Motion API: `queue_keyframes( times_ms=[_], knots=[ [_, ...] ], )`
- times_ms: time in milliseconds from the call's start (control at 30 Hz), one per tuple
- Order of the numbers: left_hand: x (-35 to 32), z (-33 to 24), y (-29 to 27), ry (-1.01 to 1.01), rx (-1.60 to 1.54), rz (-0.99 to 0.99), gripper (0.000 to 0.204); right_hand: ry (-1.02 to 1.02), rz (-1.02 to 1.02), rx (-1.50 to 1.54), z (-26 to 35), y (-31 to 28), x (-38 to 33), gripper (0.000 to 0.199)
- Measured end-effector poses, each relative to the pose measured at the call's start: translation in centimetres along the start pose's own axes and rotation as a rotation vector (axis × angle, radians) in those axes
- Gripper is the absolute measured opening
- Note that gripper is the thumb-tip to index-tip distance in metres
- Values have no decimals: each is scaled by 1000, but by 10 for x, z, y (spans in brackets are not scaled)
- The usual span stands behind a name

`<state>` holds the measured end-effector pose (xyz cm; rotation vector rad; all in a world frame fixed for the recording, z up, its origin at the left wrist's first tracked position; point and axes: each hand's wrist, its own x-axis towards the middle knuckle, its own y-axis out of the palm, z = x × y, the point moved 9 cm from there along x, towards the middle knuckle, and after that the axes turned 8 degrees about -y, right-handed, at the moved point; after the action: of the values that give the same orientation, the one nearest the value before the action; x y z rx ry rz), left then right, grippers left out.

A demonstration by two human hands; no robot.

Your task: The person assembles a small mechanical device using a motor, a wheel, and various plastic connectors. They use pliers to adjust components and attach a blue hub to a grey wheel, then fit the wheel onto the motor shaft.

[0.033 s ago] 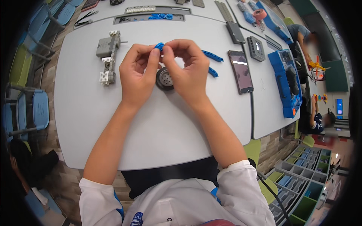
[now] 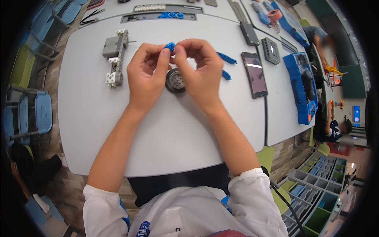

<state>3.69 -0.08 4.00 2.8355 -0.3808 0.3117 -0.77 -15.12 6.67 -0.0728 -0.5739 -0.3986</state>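
**Small bright-blue plastic piece [image 2: 170,46] pinched at the fingertips over a pale table [image 2: 166,150]**

From where I stand, the 2 bare hands are raised close together, palms turned inward and fingers curled. The left hand [image 2: 147,75] pinches the blue piece between thumb and fingers, so that it peeks out above the thumb tip. The right hand [image 2: 201,73] brings its thumb and forefinger together just beside the piece's right edge; I cannot tell whether they grip it too, since the fingers hide the contact.

Below and between the hands sits a round wheel with a grey hub and black tyre [image 2: 176,80], partly covered by the right hand. Just right of that hand lie 2 slim, curved blue plastic beams, the upper beam [image 2: 226,58] and the lower beam [image 2: 226,75], set apart.

To the left of the left hand stands a grey motor block joined to beams and white connectors [image 2: 115,47], with a thin rod pointing toward the hands. Farther right of the right hand are a dark-framed smartphone [image 2: 254,75], a grey box with a small screen [image 2: 271,50] and an open blue plastic case [image 2: 302,87]. Beyond the fingertips, a long grey trough [image 2: 136,18] holds more blue parts [image 2: 172,15].
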Motion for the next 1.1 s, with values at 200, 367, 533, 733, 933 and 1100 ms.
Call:
queue_keyframes(
  times_ms=[200,367,533,733,933,1100],
  knots=[
    [5,2,-3,-28,-6,-16,14,40,-62,-26,-1,-26,17,13],
    [10,3,-1,8,15,-10,9,94,-10,-31,-8,-30,26,13],
    [1,-19,12,285,326,79,14,134,263,-56,1,-23,30,17],
    [-4,-28,14,431,449,74,19,119,428,-191,6,-24,31,19],
    [1,-17,10,281,263,46,18,160,409,-217,3,-22,28,16],
    [3,-2,8,42,-62,43,16,109,353,-216,10,-18,25,12]
  ],
)
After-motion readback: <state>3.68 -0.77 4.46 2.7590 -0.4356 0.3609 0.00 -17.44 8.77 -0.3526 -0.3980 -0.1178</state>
